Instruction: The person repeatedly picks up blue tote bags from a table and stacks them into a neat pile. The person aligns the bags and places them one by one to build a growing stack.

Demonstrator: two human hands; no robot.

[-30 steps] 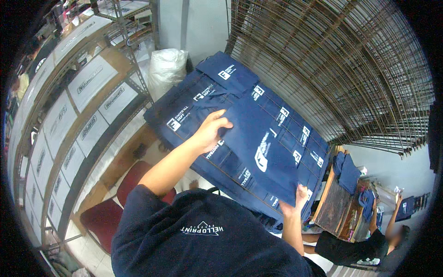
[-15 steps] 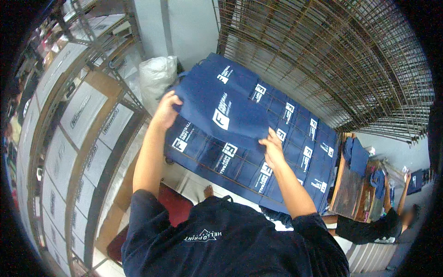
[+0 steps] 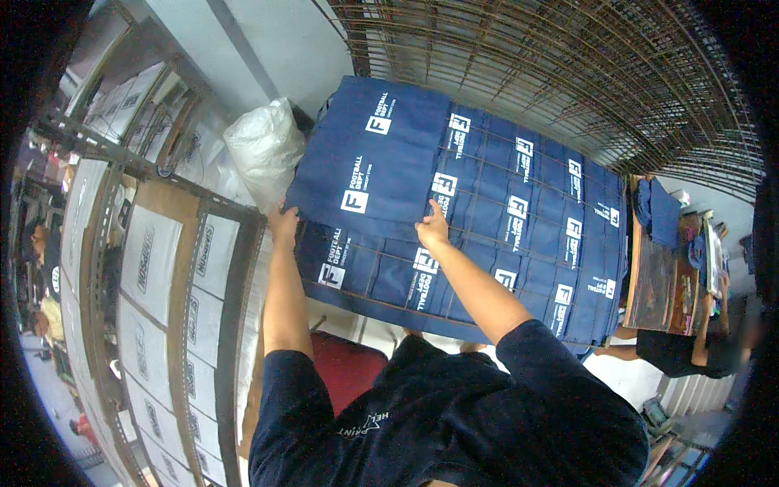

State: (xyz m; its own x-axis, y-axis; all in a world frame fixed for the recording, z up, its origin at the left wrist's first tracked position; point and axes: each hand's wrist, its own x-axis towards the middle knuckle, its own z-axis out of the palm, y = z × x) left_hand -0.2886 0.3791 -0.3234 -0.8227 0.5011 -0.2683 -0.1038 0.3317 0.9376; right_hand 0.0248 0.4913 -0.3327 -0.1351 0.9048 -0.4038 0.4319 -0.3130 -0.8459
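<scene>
A navy fabric piece (image 3: pixel 324 162) with white prints lies flat over the left end of a wire rack (image 3: pixel 480 174). The rack's thin rods cross over more navy printed pieces (image 3: pixel 540 235) to the right and below. At the fabric's near left corner, my left hand (image 3: pixel 282 226) has its fingers closed on the edge. My right hand (image 3: pixel 432 231) is over the fabric's near right part, index finger stretched out and thumb apart, the other fingers partly curled. No cloth shows between those fingers.
Stacked wire racks (image 3: pixel 519 49) lean up at the far side. A white plastic sack (image 3: pixel 264 146) stands by the left wall. Left is a metal shelf with white printed panels (image 3: pixel 154 243). A red seat (image 3: pixel 345 369) is below. At right, a person (image 3: pixel 690 349) works beside a wooden table (image 3: pixel 645 268).
The fabric piece, lifted between both hands before, now lies flat on the rack. Both hands have come lower, and the right one has moved left and let go. My view has shifted.
</scene>
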